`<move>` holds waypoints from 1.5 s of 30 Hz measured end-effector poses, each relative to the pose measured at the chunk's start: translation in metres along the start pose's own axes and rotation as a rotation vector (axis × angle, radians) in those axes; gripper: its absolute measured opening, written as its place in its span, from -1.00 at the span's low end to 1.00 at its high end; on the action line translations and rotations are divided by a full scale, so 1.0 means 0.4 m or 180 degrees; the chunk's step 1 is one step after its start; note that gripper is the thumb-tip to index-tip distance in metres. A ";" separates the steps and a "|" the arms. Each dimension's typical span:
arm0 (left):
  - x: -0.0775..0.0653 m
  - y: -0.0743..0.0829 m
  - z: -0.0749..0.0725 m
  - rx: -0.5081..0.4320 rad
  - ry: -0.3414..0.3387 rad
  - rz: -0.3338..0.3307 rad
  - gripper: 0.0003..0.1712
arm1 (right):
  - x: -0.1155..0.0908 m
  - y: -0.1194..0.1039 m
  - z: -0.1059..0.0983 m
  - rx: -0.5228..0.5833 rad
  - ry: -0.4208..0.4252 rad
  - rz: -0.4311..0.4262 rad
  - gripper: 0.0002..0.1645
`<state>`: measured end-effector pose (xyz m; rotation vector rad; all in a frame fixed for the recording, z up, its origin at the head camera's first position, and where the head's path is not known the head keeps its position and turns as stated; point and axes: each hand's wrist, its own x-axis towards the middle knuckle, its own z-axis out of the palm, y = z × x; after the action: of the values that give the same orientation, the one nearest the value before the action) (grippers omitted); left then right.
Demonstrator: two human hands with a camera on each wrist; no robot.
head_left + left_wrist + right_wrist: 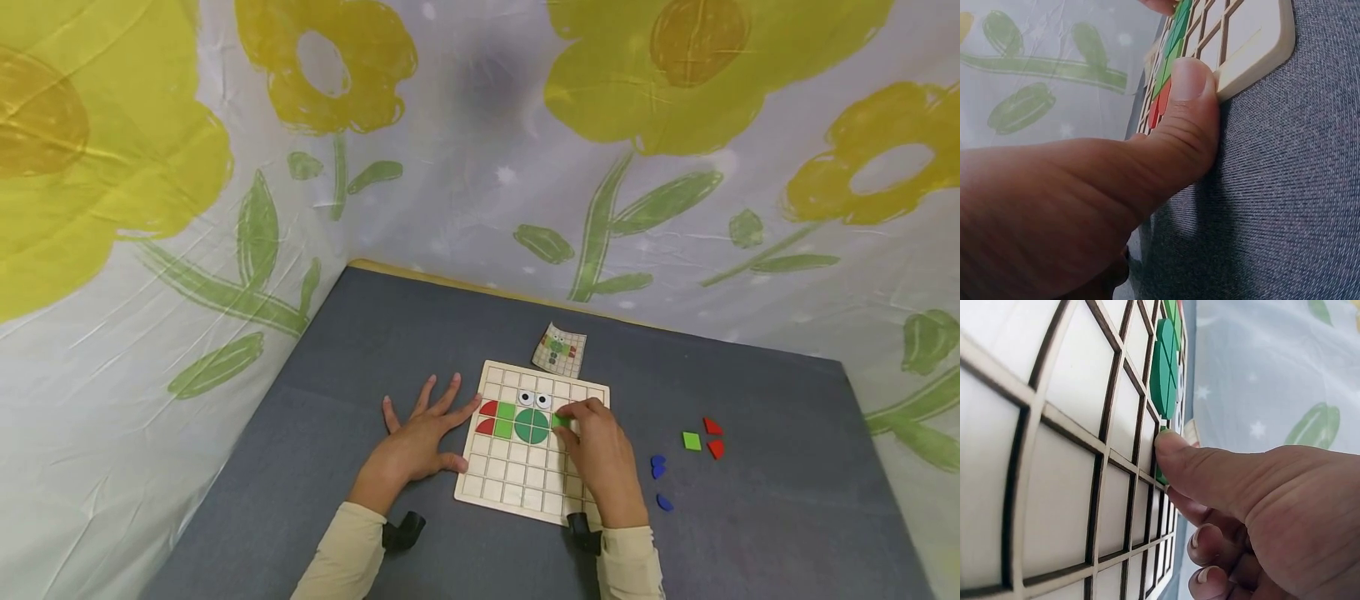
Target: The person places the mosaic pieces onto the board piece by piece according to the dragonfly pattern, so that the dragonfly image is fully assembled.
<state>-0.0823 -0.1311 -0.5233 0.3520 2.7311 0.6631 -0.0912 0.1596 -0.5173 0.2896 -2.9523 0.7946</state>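
A pale wooden grid board (495, 479) lies on the dark table. Set in it are a dark green circle of quarter pieces (532, 426), two round eye tiles (535, 400), two light green squares (505, 421) and two red quarter-circle pieces (486, 427). With thumb and fingers, my right hand (603, 457) pinches a light green square tile (1161, 472) on the grid, just right of the circle. My left hand (416, 442) is spread flat at the board's left side, its thumb (1191, 94) pressing the edge and its index fingertip at the upper left.
A small picture card (560, 354) with a similar coloured pattern touches the board's far edge. To the right lie a loose green square (692, 441), two red pieces (716, 450) and several blue pieces (664, 502). Flower-printed cloth (465, 208) walls the table's back and sides.
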 end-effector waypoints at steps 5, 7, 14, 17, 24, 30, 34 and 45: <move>0.000 0.003 -0.001 0.0008 -0.0005 -0.0002 0.24 | -0.001 0.003 -0.002 0.0019 -0.0023 -0.0006 -0.71; 0.000 0.005 -0.005 0.0008 -0.0011 -0.0005 0.24 | -0.001 0.004 -0.005 0.0017 -0.0005 -0.0013 -0.70; 0.001 0.004 -0.004 0.0022 -0.0018 -0.0021 0.24 | -0.006 0.017 -0.027 0.0008 0.0106 0.0060 -0.67; 0.001 0.004 -0.001 0.0008 -0.0023 -0.0005 0.24 | -0.011 0.037 -0.044 -0.0002 0.0206 0.0133 -0.67; 0.000 0.003 0.003 -0.0006 -0.0018 -0.0014 0.24 | -0.027 0.107 -0.087 -0.0045 0.0566 0.0274 -0.70; -0.004 0.007 -0.004 -0.0027 -0.0009 -0.0023 0.24 | -0.040 0.164 -0.120 -0.0088 0.0810 0.0470 -0.73; -0.004 0.006 -0.004 -0.0030 -0.0005 -0.0019 0.25 | -0.047 0.190 -0.142 -0.0150 0.0853 0.0561 -0.74; -0.001 0.005 -0.002 0.0011 0.0006 -0.0027 0.23 | -0.065 0.258 -0.204 -0.0173 0.0927 0.0912 -0.76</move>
<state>-0.0821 -0.1298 -0.5215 0.3404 2.7344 0.6568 -0.0846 0.2924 -0.5005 -0.2392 -2.7623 0.7107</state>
